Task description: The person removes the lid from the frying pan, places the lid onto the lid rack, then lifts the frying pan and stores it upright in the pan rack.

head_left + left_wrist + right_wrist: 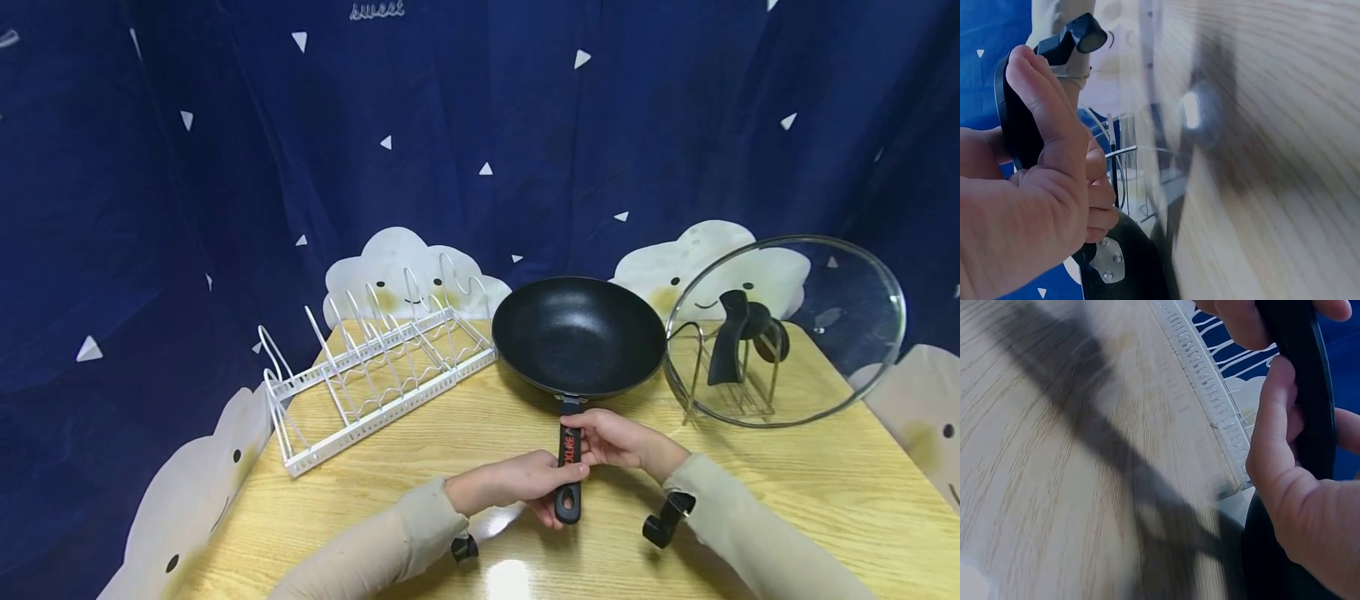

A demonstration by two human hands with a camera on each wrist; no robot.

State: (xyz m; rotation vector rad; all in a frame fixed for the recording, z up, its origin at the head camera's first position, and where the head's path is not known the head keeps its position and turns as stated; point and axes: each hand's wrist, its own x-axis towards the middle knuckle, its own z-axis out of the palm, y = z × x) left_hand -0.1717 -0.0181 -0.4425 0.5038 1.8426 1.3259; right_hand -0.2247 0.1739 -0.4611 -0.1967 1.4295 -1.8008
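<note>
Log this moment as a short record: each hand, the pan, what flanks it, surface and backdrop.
left hand: grips the handle near its free end
right hand: grips the handle closer to the pan
pan: black, inside visible, handle toward the person
left of pan: white wire rack
right of pan: glass lid, upright at a wire stand
surface: wood-grain table
backdrop: navy curtain, white triangles

A white rack [375, 422] is placed centre-left, a glass lid [825, 333] and wire stand [695, 379] at right. The top is filled by a blue curtain [465, 100].
</note>
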